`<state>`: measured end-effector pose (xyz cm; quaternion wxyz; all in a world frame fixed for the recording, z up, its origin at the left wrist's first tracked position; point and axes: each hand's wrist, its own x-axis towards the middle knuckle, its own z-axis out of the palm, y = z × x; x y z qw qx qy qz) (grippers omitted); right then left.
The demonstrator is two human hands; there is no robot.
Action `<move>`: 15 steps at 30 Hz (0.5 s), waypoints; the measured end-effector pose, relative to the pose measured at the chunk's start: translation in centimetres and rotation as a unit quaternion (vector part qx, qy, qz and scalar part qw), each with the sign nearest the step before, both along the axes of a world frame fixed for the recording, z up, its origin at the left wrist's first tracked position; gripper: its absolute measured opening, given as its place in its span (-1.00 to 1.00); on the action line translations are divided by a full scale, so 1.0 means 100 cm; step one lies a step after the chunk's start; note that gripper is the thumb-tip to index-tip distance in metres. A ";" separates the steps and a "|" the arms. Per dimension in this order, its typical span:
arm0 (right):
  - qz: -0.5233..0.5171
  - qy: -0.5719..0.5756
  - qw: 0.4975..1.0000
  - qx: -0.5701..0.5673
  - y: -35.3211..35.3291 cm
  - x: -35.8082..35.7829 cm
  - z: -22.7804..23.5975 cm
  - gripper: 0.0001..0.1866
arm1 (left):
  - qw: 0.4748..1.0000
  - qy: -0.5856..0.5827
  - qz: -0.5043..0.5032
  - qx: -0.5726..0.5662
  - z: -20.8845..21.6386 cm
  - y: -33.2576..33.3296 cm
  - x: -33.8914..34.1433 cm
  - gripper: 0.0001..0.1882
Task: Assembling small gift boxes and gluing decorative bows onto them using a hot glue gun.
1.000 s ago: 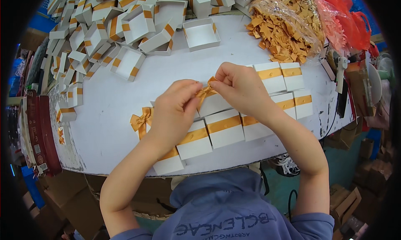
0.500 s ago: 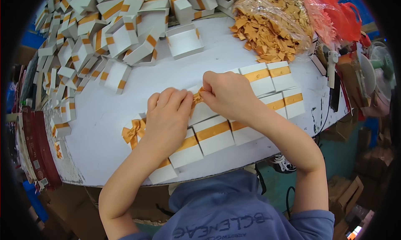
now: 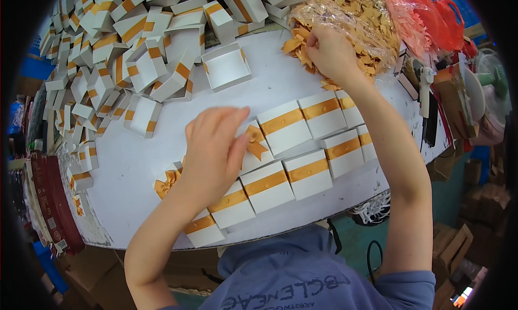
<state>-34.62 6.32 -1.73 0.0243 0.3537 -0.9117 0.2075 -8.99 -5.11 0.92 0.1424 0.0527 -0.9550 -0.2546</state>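
Observation:
Two rows of white gift boxes (image 3: 307,172) with gold bands lie on the white table (image 3: 135,191). One box carries a gold bow (image 3: 254,142); another bow (image 3: 166,181) shows at the row's left end. My left hand (image 3: 213,148) rests flat on the boxes just left of the first bow, fingers spread. My right hand (image 3: 330,52) reaches into a clear plastic bag of gold bows (image 3: 345,19) at the far right, fingers closed among them. Whether it grips one is hidden.
A heap of white boxes with gold bands (image 3: 135,51) fills the far left of the table, with one open box (image 3: 226,66) near the middle. Red plastic bags (image 3: 431,19) lie at the far right. Dark red strips (image 3: 46,197) hang at the left edge.
My right hand left the bow on the box and moved up to the bag of bows. My left hand stayed on the boxes.

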 end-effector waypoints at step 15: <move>0.052 -0.169 0.952 -0.249 0.014 0.052 0.029 -0.73 | 0.992 0.104 0.064 0.001 0.002 -0.015 -0.094 -0.75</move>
